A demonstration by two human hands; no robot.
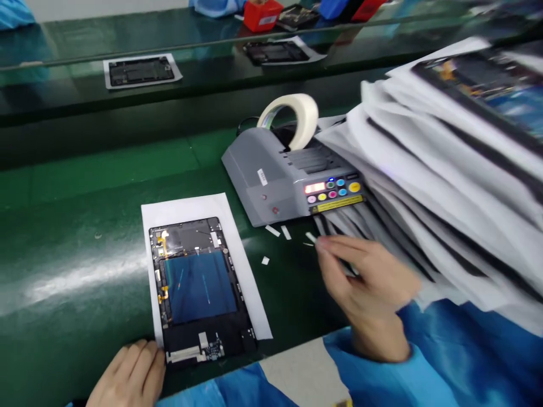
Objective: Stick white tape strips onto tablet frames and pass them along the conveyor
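Observation:
My right hand (367, 282) pinches a small white strip of tape (311, 237) between thumb and fingertips, in front of a grey tape dispenser (263, 169). A roll of cream masking tape (309, 113) sits on the dispenser, and its display glows red. To the left lies an opened tablet (203, 282), its blue battery and circuit parts exposed, on a white sheet (250, 282). Resting beside the tablet's lower left corner is my left hand (131, 376), fingers extended and close together, with nothing seen in it.
A tall stack of white sheets (407, 158) with dark tablets between them fills the right side. Small tape pieces (286, 232) lie on the green table (76, 237). Beyond, a raised ledge holds two more tablet housings (142, 71) and a red bin (261, 15).

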